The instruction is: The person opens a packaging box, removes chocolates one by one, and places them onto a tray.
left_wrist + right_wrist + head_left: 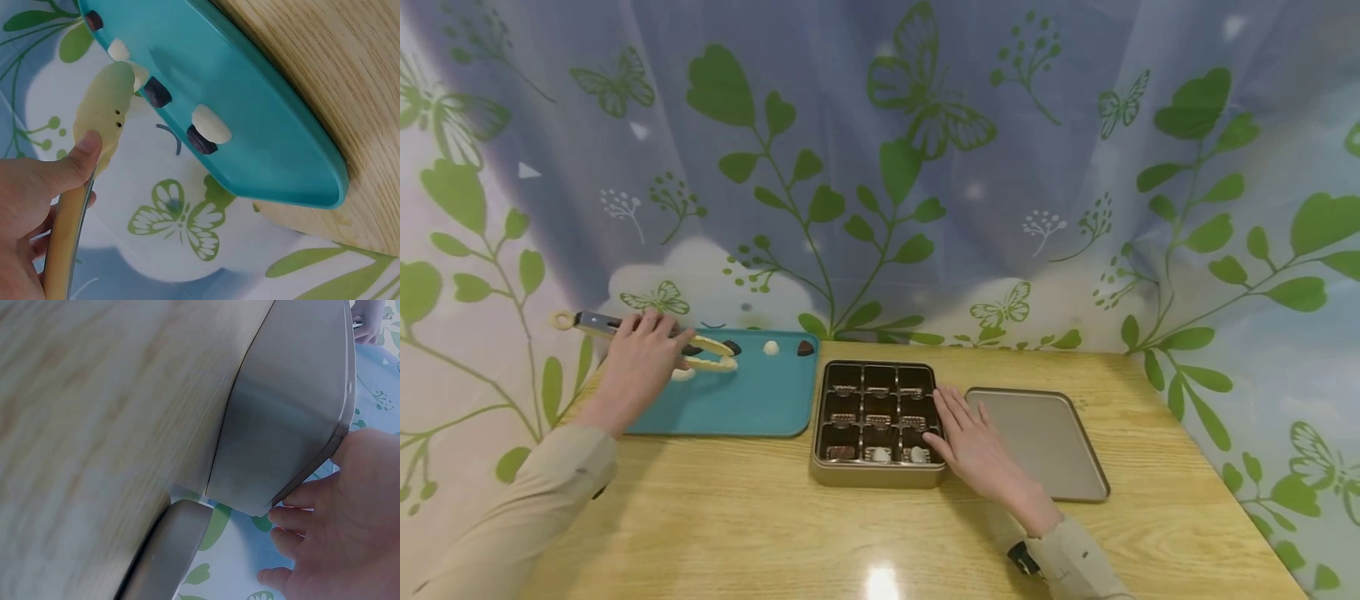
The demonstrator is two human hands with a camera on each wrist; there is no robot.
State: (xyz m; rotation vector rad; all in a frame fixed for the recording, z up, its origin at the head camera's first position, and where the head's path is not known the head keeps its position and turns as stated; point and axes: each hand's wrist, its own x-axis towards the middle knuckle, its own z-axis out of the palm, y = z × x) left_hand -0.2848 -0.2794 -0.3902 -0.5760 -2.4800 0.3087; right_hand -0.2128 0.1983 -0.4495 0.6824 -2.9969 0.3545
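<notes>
My left hand [643,350] grips a pair of tongs [709,365] with yellowish tips over the teal tray [752,408]. The tips are around or just beside a white chocolate [140,76]; whether they pinch it I cannot tell. Other white and dark chocolates [157,92] lie along the tray's far side. My right hand [973,442], fingers extended, rests against the right rim of a metal tin [880,477]. Inside the tin is a brown divided insert; its front row holds a dark chocolate [841,452] at left and white chocolates [880,454] in the middle and right.
A flat metal lid [1045,442] lies right of the tin, partly behind my right hand. All of it stands on a wooden table [737,517]. A curtain [850,167] printed with leaves and butterflies hangs along the table's back edge.
</notes>
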